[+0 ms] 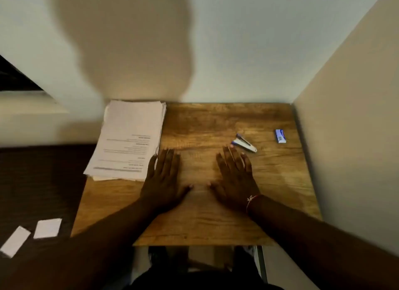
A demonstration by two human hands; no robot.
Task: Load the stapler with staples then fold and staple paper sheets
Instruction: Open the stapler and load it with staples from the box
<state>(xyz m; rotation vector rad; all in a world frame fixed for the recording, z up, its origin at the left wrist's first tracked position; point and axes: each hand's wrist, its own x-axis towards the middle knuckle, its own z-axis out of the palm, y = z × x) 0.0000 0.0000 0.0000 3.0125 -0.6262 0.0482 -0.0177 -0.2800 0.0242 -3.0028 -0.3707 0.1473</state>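
The stapler lies at one o'clock on the table, just beyond the right hand; the staple box sits at two o'clock, the paper stack at ten. The right hand and the left hand rest flat, released, holding nothing. Best to take the stapler first and open it fully before fetching staples.

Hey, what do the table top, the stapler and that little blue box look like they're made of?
Table top: wood or wood-look laminate, matte brown with visible grain streaks; which one cannot be told. Stapler: seemingly pale metal or plastic with blue parts, slightly glossy; too blurred to be sure. Little blue box: probably printed card, flat-sided with a white end.
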